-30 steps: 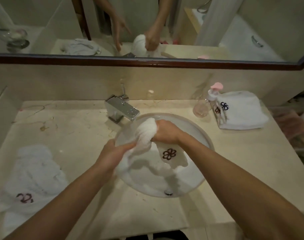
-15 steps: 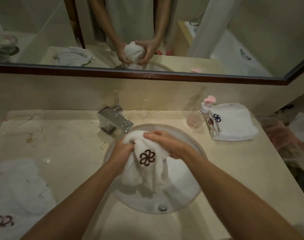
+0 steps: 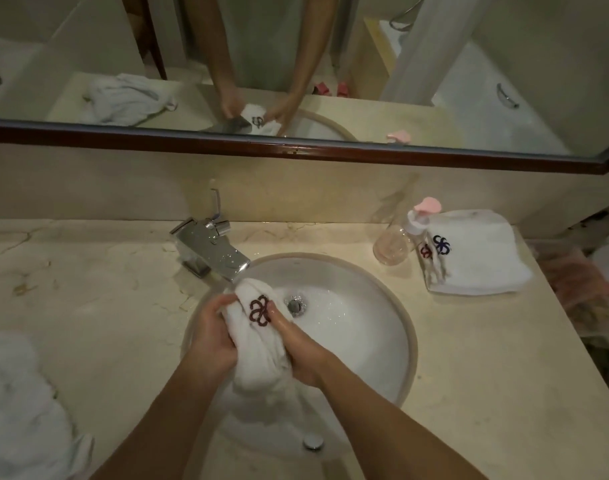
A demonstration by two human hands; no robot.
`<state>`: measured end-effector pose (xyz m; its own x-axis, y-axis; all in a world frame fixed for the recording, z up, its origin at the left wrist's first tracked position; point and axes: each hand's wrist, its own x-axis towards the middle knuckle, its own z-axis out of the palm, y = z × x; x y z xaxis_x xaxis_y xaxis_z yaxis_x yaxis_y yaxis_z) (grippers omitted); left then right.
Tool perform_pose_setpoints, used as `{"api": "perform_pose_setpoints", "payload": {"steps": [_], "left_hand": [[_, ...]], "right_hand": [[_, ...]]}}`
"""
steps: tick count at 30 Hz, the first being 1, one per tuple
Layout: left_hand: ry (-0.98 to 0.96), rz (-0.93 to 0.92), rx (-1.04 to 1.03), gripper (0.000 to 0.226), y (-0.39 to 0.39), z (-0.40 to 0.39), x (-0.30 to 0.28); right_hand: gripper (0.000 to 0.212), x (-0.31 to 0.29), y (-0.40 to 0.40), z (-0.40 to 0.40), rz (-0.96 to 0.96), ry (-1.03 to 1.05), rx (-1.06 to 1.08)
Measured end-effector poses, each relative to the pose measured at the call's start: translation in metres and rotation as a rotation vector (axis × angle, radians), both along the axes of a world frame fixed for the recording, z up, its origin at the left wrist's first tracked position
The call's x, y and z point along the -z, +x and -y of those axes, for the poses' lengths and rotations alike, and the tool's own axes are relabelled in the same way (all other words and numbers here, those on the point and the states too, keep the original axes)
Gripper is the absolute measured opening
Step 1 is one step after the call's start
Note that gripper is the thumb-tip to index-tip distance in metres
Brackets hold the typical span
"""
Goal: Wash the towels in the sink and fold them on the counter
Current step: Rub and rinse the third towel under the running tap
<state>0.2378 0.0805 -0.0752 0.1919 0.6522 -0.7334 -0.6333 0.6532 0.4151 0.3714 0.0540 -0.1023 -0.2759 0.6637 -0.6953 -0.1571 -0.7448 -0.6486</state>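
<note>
A wet white towel (image 3: 259, 344) with a dark red flower emblem is bunched up over the round white sink (image 3: 372, 344), just below the chrome faucet spout (image 3: 214, 252). My left hand (image 3: 211, 336) grips its left side and my right hand (image 3: 301, 351) grips its right side. Folded white towels (image 3: 476, 258) with dark emblems lie on the counter at the right. A crumpled white towel (image 3: 19, 403) lies on the counter at the lower left.
A clear soap bottle (image 3: 395, 242) with a pink pump stands between the sink and the folded towels. The beige marble counter (image 3: 98, 289) ends at the wall under a wood-framed mirror (image 3: 296, 150). The counter's right edge drops off beside the folded towels.
Both hands have drawn the bunched towel lower and closer to the faucet spout, with the emblem now facing up between them. The head view has tilted down.
</note>
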Motion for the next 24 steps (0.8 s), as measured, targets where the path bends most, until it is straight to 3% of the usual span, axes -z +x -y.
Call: {"api": "perform_pose_setpoints", "payload": {"steps": [2,4,6,9,12,16,17,21,24], "left_hand": [[0.030,-0.006,-0.006,0.034,0.004,0.000,0.013],[-0.037,0.060,0.007,0.049,0.005,-0.002,0.028],[-0.067,0.093,0.019,0.054,0.001,-0.007,0.042],[-0.071,0.053,0.014,0.044,-0.004,-0.014,0.058],[-0.102,0.036,-0.064,0.043,-0.002,-0.021,0.073],[-0.066,0.118,-0.297,0.047,0.008,-0.023,0.086],[-0.061,0.146,-0.336,0.046,0.011,-0.022,0.084],[-0.130,0.159,-0.508,0.054,0.016,-0.019,0.095],[-0.151,0.247,-0.598,0.050,0.014,-0.011,0.095]], "right_hand": [[0.078,0.010,-0.013,-0.011,0.232,0.052,-0.061],[0.084,0.015,-0.023,-0.017,0.485,0.160,-0.234],[0.076,0.019,-0.027,-0.026,0.656,0.224,-0.410],[0.070,0.016,-0.031,-0.036,0.826,0.337,-0.582],[0.067,0.010,-0.036,-0.048,0.875,0.382,-0.662],[0.042,-0.010,-0.029,-0.079,0.409,0.092,-0.413],[0.041,-0.009,-0.032,-0.087,0.405,0.075,-0.446],[0.057,0.012,-0.057,-0.092,0.980,0.365,-0.928],[0.050,0.013,-0.061,-0.087,1.032,0.481,-1.004]]}}
